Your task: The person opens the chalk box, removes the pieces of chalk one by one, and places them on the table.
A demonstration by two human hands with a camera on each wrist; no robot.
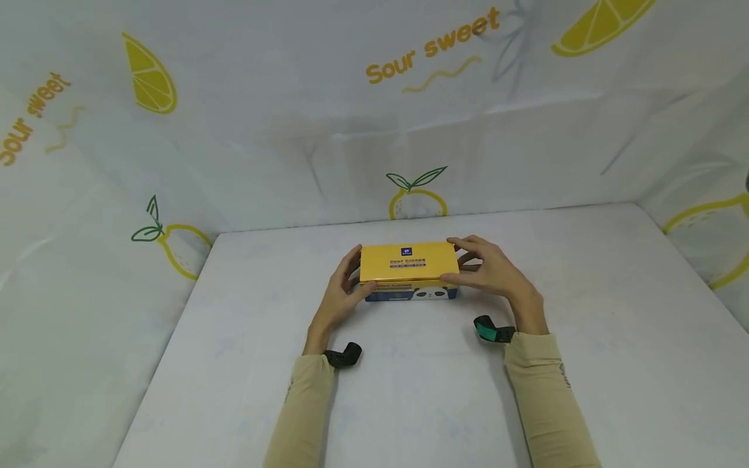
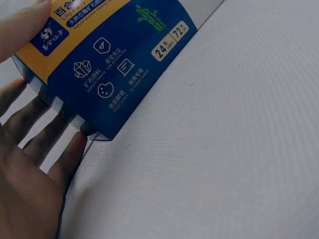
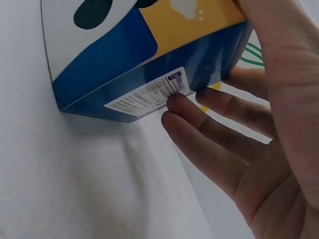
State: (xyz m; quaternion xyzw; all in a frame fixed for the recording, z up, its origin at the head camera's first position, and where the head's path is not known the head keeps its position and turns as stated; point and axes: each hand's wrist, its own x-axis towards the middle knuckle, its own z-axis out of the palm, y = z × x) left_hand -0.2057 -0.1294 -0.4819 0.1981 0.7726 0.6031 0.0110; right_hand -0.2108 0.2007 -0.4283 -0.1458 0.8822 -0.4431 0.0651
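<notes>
Flanking a flat rectangular cardboard box with a yellow lid and blue base (image 1: 409, 271), the person's two hands sit one at each short end, so the box is braced from both sides at once. It lies in the middle of the white cloth-covered surface (image 1: 585, 364), long side toward the person, a panda face printed on its near wall.

At the left end, the left hand (image 1: 341, 296) has its thumb up on the yellow lid edge while its fingers (image 2: 47, 134) lie fairly straight along the blue end wall, touching it near the bottom corner. That placement suits steadying the base while the thumb works the lid. Whether the fingers press hard cannot be told.

At the right end, the right hand (image 1: 490, 270) mirrors this: thumb on the near lid edge, fingers (image 3: 199, 117) slightly bent and spread, their tips on the blue end wall beside a white printed label (image 3: 149, 94). In the right wrist view the box's right end seems raised a little off the surface, with shadow beneath it, though that is hard to confirm.

Both forearms wear beige sleeves (image 1: 541, 396). White sheeting printed with yellow lemons (image 1: 149, 75) encloses the surface on the left, far and right sides.
</notes>
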